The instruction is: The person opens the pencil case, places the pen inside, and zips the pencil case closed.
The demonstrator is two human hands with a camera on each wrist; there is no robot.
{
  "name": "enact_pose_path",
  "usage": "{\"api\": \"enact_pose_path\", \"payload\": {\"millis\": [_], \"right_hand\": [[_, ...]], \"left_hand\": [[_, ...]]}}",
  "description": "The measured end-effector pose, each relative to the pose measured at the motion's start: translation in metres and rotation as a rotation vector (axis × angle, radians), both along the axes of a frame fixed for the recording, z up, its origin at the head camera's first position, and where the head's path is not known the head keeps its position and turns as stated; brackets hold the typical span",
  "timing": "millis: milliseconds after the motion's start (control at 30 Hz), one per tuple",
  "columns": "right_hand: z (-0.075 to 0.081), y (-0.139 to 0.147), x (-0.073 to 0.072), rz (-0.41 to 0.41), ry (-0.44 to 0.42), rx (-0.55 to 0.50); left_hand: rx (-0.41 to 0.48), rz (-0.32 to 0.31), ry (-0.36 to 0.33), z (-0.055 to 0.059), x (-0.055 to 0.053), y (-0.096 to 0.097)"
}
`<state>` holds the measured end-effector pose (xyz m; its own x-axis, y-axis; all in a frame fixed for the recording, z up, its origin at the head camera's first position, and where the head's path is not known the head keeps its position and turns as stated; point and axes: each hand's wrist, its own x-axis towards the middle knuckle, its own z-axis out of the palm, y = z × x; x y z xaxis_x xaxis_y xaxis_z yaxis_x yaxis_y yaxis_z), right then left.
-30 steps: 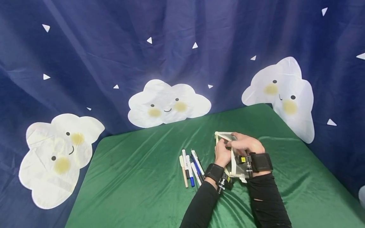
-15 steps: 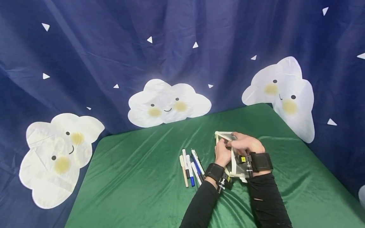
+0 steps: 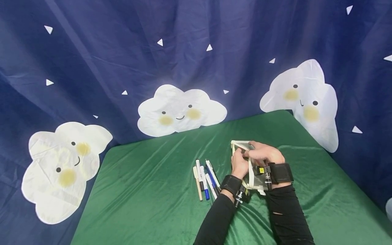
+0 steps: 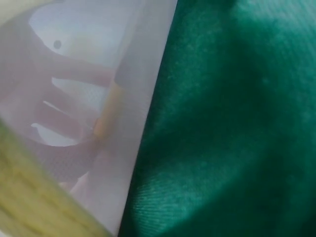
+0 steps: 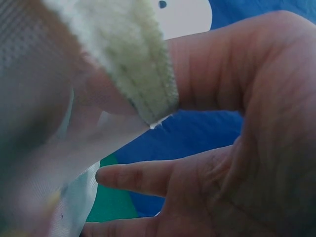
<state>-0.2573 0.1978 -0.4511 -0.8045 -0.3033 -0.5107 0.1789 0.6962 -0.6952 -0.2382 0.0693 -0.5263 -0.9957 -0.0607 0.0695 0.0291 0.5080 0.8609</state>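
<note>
A see-through mesh pouch with cream zipper trim stands between my two hands, right of the middle of the green cloth. My left hand grips its left edge near the top. From the right, my right hand holds the other side, fingertips close to the left hand's. In the right wrist view, one digit of the right hand passes behind the trim, with other fingers at the mesh. Blurred fingers and a small orange-yellow strip show through the mesh in the left wrist view.
Several pens and markers lie in a loose bunch left of the left wrist, some partly behind the forearm. Green cloth covers the table. A blue curtain with white clouds stands along the back. Both wrists wear black camera bands.
</note>
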Motion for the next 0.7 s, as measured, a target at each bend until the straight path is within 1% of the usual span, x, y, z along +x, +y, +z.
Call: {"api": "enact_pose_path", "payload": {"millis": [100,233,333,467,700], "right_hand": [[0.0,-0.0001,0.0004,0.005,0.0,0.003],[-0.0007,0.0002,0.0024,0.006,-0.005,-0.001],[-0.0004,-0.0001,0.003,0.003,-0.002,-0.005],[0.0013,-0.0008,0.0023,0.008,0.004,-0.005],[0.0022,-0.0006,0.0016,0.006,0.013,-0.002]], "left_hand": [[-0.003,0.004,0.0,-0.001,0.0005,0.0007],[-0.001,0.012,-0.033,-0.002,0.0016,0.0016],[-0.001,0.021,-0.041,-0.0016,0.0011,0.0018],[-0.006,0.026,-0.019,-0.0008,-0.0002,0.001],[-0.022,0.022,-0.028,0.0028,0.0009,0.0004]]}}
